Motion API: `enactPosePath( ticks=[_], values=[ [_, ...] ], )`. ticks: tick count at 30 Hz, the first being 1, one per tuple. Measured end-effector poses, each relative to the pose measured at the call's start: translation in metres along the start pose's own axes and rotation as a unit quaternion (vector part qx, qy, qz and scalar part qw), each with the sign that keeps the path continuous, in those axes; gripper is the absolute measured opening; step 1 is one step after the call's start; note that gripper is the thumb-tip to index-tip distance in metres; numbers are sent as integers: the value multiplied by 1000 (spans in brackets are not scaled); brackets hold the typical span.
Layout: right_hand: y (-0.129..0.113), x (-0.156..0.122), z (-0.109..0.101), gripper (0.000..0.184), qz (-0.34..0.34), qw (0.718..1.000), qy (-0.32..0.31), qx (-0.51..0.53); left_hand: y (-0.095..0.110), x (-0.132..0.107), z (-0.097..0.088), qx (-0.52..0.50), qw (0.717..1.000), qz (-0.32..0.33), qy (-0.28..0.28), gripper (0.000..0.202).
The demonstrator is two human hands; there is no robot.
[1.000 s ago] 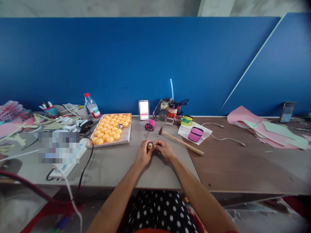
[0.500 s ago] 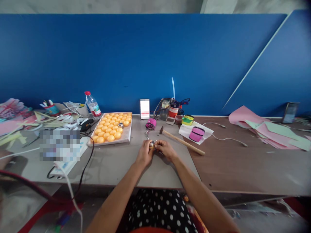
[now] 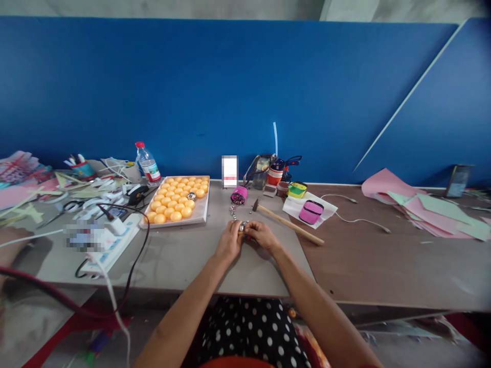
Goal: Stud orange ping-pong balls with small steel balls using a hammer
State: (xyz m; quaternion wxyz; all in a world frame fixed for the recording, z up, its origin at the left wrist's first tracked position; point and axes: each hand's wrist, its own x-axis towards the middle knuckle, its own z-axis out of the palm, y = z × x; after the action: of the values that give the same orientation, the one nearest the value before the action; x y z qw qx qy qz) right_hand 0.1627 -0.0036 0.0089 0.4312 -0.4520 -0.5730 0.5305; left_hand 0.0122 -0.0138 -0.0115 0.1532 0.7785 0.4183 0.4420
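Observation:
An orange ball partly covered in shiny silver pieces (image 3: 242,228) is gripped between both hands low over the grey table top. My left hand (image 3: 229,243) wraps its fingers round the ball from the left. From the right, the thumb and fingers of my right hand (image 3: 261,236) are pinched together against it. Anything small between those right fingertips is hidden. Just beyond my hands lie loose silver pieces (image 3: 232,210), in front of a magenta pouch-like container (image 3: 239,194) lying on its side. A hammer with a wooden handle (image 3: 291,225) rests to the right.
At the left stands a white tray (image 3: 205,217) of orange balls, one covered in silver. Behind it is a bottle (image 3: 149,164). A power strip (image 3: 126,236) with cables and another person's hand (image 3: 15,248) are farther left. White paper (image 3: 291,207) and coloured sheets (image 3: 418,207) lie right.
Both hands stay on the ball, with only a slight shift of the fingers. At the far left, the other person's hand has come farther into view. The camera view has shifted slightly.

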Motion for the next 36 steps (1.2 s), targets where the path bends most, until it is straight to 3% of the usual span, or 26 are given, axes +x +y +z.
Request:
enactPosePath(
  ticks=[8,13,16,19,21,23,25,27,29,36],
  values=[
    [0,0,2,14,6,999,21,39,0,0,0,6,1000,6,-16,37],
    [-3,0,7,17,-6,998,51,41,0,2,2,-23,999,-20,20,37],
    [-4,2,-2,14,-86,984,155,-35,-1,4,1,-38,995,-56,67,34],
    [-2,2,-24,15,-144,903,330,-234,-3,6,-1,-48,990,-88,99,33],
    [1,1,-40,23,-104,833,393,-376,-4,6,-2,-51,987,-107,109,33],
    [5,-1,-51,34,-30,777,409,-477,-6,7,-2,-50,986,-114,111,33],
    [9,-3,-56,33,28,752,377,-540,-6,7,-2,-48,986,-112,110,32],
    [14,-5,-57,26,47,747,346,-566,-6,7,-2,-52,986,-114,110,32],
    [17,-5,-57,22,18,752,338,-565,-5,8,-2,-60,985,-121,110,32],
    [9,-1,-52,23,-191,789,350,-468,-5,8,-4,-92,976,-166,110,33]
  ],
)
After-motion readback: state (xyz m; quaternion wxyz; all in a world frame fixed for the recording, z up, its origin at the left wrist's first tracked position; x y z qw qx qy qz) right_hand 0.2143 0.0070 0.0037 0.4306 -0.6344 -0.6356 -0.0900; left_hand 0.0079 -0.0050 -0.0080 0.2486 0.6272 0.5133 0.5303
